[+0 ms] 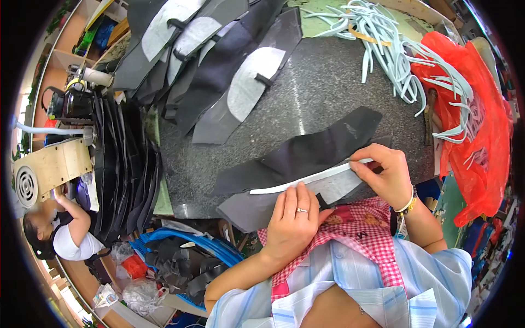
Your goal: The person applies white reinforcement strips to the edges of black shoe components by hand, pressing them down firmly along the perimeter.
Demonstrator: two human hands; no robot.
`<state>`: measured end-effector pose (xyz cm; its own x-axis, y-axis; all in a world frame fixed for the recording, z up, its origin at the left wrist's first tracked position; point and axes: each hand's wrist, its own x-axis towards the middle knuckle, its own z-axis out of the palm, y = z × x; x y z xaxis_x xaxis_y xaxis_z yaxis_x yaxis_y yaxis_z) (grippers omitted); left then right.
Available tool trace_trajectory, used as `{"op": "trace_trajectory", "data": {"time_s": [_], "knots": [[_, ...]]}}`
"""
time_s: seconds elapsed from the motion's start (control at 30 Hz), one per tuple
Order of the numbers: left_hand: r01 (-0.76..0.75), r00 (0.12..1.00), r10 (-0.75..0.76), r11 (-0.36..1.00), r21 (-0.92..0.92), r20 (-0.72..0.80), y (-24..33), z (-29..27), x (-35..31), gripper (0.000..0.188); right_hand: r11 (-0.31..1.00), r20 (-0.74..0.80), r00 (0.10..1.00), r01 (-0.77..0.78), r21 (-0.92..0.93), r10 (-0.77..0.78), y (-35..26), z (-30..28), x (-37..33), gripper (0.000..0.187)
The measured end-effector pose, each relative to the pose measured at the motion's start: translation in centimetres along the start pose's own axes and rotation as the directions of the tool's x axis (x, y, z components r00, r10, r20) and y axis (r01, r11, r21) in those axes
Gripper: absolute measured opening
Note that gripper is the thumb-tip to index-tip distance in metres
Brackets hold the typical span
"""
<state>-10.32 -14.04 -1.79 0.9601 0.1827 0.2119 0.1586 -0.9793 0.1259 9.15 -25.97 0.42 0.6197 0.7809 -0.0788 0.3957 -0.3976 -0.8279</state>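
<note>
A long white strip lies along the fold of a dark fabric piece at the table's near edge. The piece's grey underside panel spreads toward me, with a pale patch and a short black tab on it. Pressing down with fingers laid flat, my left hand rests on the panel just below the strip's middle; a ring is on one finger. My right hand pinches the strip's right end between thumb and forefinger.
Similar dark pieces with pale patches pile up at the far left. Loose pale strips lie far right beside a red plastic bag. Black pieces stack at left, above a blue basket of scraps. Another person works beyond.
</note>
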Motion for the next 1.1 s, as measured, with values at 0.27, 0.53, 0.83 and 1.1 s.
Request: {"op": "trace_trajectory", "data": {"time_s": [0.27,0.53,0.83,1.1], "knots": [[-0.017,0.992,0.005,0.996,0.093,0.129,0.3,0.2,1.4,0.078,0.999,-0.059,0.998,-0.005,-0.054,0.002,1.3,0.2,1.0,0.013],[-0.093,0.978,0.045,0.969,0.230,0.205,0.8,-0.2,1.7,0.075,0.973,0.099,0.989,-0.090,-0.213,0.113,2.0,-2.3,4.5,0.036],[-0.107,0.978,0.051,0.956,0.274,0.201,1.1,0.0,2.1,0.069,0.898,-0.026,0.925,0.362,-0.250,-0.380,4.0,-0.4,0.6,0.015],[-0.091,0.975,0.026,0.952,0.292,0.220,1.3,0.2,1.7,0.072,0.744,0.047,0.883,0.420,-0.519,-0.467,3.5,1.0,0.8,0.017]]}}
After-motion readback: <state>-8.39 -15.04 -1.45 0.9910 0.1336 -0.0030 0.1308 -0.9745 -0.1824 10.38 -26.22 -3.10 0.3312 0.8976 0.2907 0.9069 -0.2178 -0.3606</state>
